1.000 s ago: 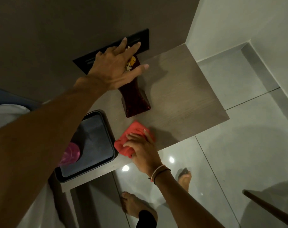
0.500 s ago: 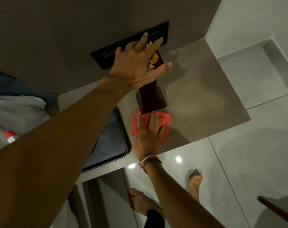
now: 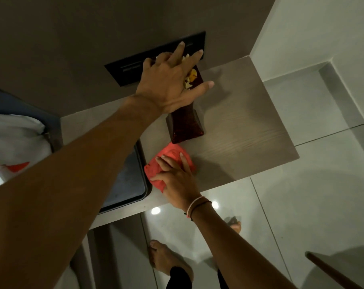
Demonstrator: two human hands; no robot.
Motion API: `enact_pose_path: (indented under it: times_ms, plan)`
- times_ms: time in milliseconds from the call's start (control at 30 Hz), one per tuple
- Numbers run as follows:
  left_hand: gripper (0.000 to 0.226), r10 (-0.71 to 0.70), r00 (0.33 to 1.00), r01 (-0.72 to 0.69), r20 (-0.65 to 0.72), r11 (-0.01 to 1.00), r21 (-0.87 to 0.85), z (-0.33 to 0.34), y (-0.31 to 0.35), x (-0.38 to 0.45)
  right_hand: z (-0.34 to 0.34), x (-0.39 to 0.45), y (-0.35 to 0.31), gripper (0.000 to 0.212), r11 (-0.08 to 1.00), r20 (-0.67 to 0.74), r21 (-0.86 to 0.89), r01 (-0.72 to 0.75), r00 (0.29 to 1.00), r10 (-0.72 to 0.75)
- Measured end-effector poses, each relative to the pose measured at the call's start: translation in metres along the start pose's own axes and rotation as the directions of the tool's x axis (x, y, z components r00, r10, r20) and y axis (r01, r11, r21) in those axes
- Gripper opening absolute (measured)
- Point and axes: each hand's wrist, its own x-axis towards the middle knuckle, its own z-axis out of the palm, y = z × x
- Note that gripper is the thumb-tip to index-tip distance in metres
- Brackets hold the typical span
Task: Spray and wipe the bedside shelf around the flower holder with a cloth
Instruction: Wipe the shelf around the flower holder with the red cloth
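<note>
A tall dark red flower holder [image 3: 186,124] with pale and yellow flowers stands on the grey wood-grain bedside shelf [image 3: 245,130]. My left hand [image 3: 170,80] rests over its top with fingers spread, steadying it. In front of the holder's base lies a crumpled red cloth [image 3: 168,161]. My right hand [image 3: 175,180] presses flat on the cloth near the shelf's front edge. A spray bottle [image 3: 2,172] with a red trigger lies at the far left on white bedding.
A dark tray [image 3: 127,180] sits on the shelf left of the cloth. A black switch panel [image 3: 122,69] is on the wall behind. Glossy floor tiles [image 3: 302,205] lie below, with my bare feet. A brown bar [image 3: 333,272] crosses the lower right corner.
My right hand has slid the cloth from right under the holder's base toward the front left of the shelf. My left hand stays on top of the holder.
</note>
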Motion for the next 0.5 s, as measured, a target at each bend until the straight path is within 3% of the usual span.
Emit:
enact_pose_path:
  times_ms: [100, 167, 200, 267, 300, 333, 367, 400, 433, 500]
  plan:
    - [0.088, 0.001, 1.0, -0.001, 0.001, 1.0, 0.0, 0.0, 0.001, -0.001, -0.01, -0.023, 0.003, 0.018, 0.999, -0.048, -0.015, -0.033, 0.998, 0.032]
    - [0.088, 0.003, 1.0, -0.003, -0.005, 1.0, 0.0, 0.002, 0.002, -0.002, -0.017, -0.042, 0.006, 0.014, 0.952, -0.133, 0.265, -0.155, 0.972, 0.196]
    - [0.088, 0.003, 1.0, -0.003, -0.004, 1.0, 0.0, 0.002, 0.001, -0.001, -0.021, -0.051, 0.006, 0.016, 0.84, -0.128, 0.485, -0.244, 0.93, 0.345]
    - [0.088, -0.005, 1.0, 0.005, 0.003, 1.0, -0.002, 0.001, 0.0, 0.0, -0.031, -0.058, 0.004, 0.02, 0.508, -0.138, 0.81, -0.293, 0.747, 0.651]
    - [0.088, -0.01, 1.0, 0.01, 0.003, 1.0, -0.002, 0.001, 0.0, 0.001, -0.038, -0.056, 0.004, 0.021, 0.386, -0.178, 0.889, -0.246, 0.592, 0.786]
    - [0.088, -0.015, 1.0, 0.015, 0.001, 1.0, -0.002, 0.001, 0.0, 0.001, -0.045, -0.051, 0.005, 0.022, 0.293, -0.197, 0.941, -0.172, 0.426, 0.883]
    - [0.088, -0.021, 1.0, 0.021, -0.004, 1.0, -0.002, 0.001, 0.0, 0.001, -0.053, -0.041, 0.007, 0.022, 0.21, -0.176, 0.974, -0.082, 0.307, 0.935]
    - [0.088, -0.024, 1.0, 0.024, -0.01, 1.0, -0.001, 0.001, 0.001, 0.001, -0.061, -0.029, 0.009, 0.028, 0.15, -0.139, 0.988, -0.026, 0.254, 0.957]
    - [0.087, -0.026, 1.0, 0.026, -0.016, 1.0, 0.004, 0.002, 0.001, 0.001, -0.066, -0.014, 0.011, 0.039, 0.11, -0.101, 0.994, -0.021, 0.258, 0.961]
    - [0.087, -0.027, 0.999, 0.027, -0.018, 1.0, 0.002, 0.002, 0.004, 0.001, -0.071, 0.018, 0.004, 0.049, 0.069, -0.024, 0.99, -0.123, 0.334, 0.942]
